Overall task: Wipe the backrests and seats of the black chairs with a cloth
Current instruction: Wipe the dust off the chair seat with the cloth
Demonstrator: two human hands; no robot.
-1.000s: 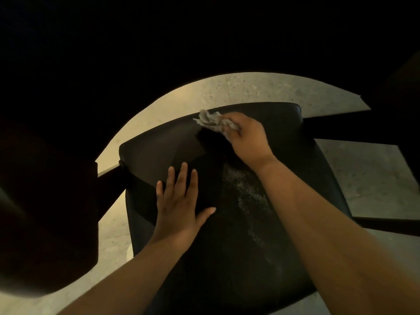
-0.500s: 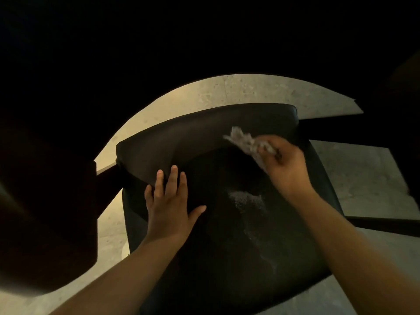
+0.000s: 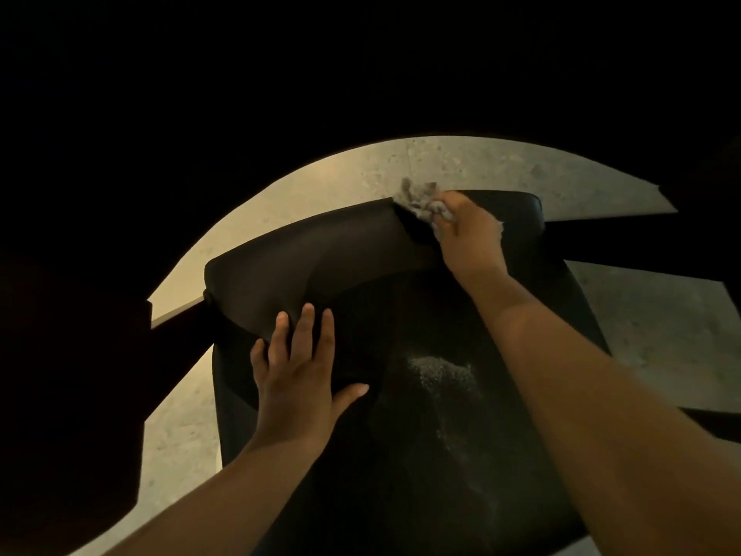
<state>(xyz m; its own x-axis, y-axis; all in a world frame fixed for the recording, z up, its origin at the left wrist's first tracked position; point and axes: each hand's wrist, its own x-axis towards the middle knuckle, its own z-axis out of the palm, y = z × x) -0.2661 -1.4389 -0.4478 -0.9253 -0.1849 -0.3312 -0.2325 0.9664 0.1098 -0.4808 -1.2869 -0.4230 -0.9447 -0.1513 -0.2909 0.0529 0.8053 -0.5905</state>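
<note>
**Where Darkness Hid Much, Cloth (image 3: 417, 198) Met Backrest (image 3: 320, 254)**

The right hand (image 3: 469, 230) gripped the crumpled cloth on the backrest's top edge, fingers curled out of sight. The left hand (image 3: 296, 371) lay flat, fingers together, thumb out, at the seat's (image 3: 401, 455) rear. Pale specks (image 3: 441, 371) dotted the seat.

**Chair Seen From Above, One Hand on Each Part**

The backrest (image 3: 320, 250) stands behind the seat (image 3: 401, 455), and the floor (image 3: 461, 162) lies beyond it. The left hand (image 3: 296, 375) lies flat on the seat's left part, with its fingertips at the backrest's foot. The right hand (image 3: 469, 234) is on the backrest's top edge, right of the middle, and holds the cloth (image 3: 417, 196). A dust patch (image 3: 441, 373) lies on the seat between the arms.
</note>
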